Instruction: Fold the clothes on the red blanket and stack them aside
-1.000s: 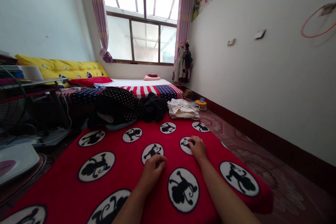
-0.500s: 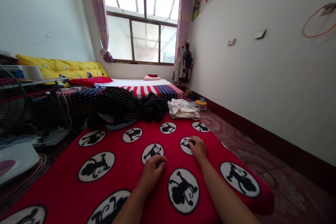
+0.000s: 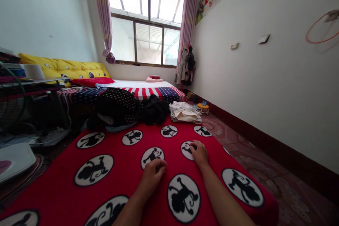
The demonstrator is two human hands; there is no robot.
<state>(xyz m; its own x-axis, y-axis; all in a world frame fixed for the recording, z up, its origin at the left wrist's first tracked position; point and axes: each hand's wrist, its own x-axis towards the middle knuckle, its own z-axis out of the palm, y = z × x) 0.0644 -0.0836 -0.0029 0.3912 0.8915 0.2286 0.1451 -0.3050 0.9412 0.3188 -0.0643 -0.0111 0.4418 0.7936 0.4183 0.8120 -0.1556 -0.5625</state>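
A red blanket (image 3: 127, 173) printed with black monkey figures in white circles is spread out below my hands. Over its middle, my left hand (image 3: 154, 172) is loosely bent, with a gap between thumb and fingers and nothing held. Further forward and to the right, my right hand (image 3: 199, 152) overlaps the edge of a printed circle, its fingers slightly curled and empty. Whether either hand touches the cloth I cannot tell. Beyond them at the far edge lie a folded white patterned cloth pile (image 3: 185, 112), a crumpled black garment (image 3: 155, 108) and black dotted clothing (image 3: 118, 106).
Behind the clothes stands a bed with a striped and starred cover (image 3: 148, 93), a red pillow (image 3: 93, 81) and a yellow cushion (image 3: 63, 67). A desk (image 3: 57, 80) and a white-topped stool (image 3: 16, 162) are at the left. Tiled floor (image 3: 246, 155) and a wall border the right side.
The view has tilted slightly, so the room sits a little lower and further right in the picture. Both hands keep almost the same pose over the blanket.
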